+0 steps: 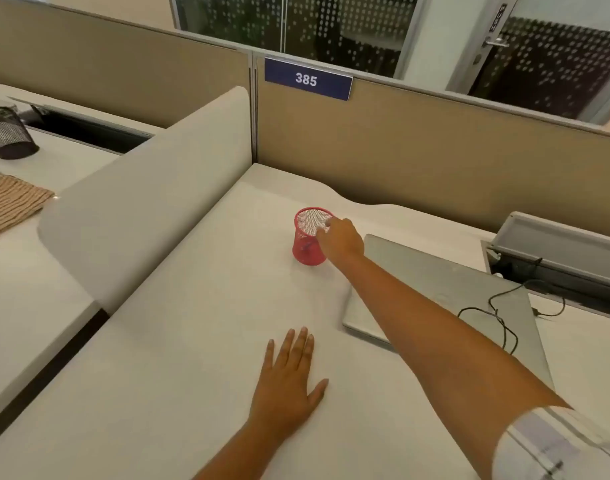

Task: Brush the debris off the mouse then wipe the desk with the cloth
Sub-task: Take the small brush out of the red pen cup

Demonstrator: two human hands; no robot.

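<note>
Right hand [341, 239] reaching far out, grip pinching rim of red mesh pen cup [309, 237]; fingers partly hidden behind rim, so exact hold hard to tell. Something dark inside cup, maybe a brush, can't say for sure. Left hand [288, 382] flat on counter [179, 358], fingers straight & spread, holding nothing.

Mouse: not in view anywhere. Striped cloth [11, 200] lying on next counter over, far left, past the rounded divider [151, 188], well apart from both hands.

Task looks barely begun. No brushing done yet, no wiping done yet. Probably fetching a brush from cup first. Left to do: find mouse, brush it, get cloth, wipe counter.

Room to move: big bare patch of counter between left hand & cup, good for wiping. Shut laptop [445, 289] just right of cup, under right arm, w/ black cable [497, 313] trailing over its far corner. Could snag. Partition wall [400, 150] close behind cup, divider along left side, so sweeps stop at those edges. Near counter edge out of frame.
</note>
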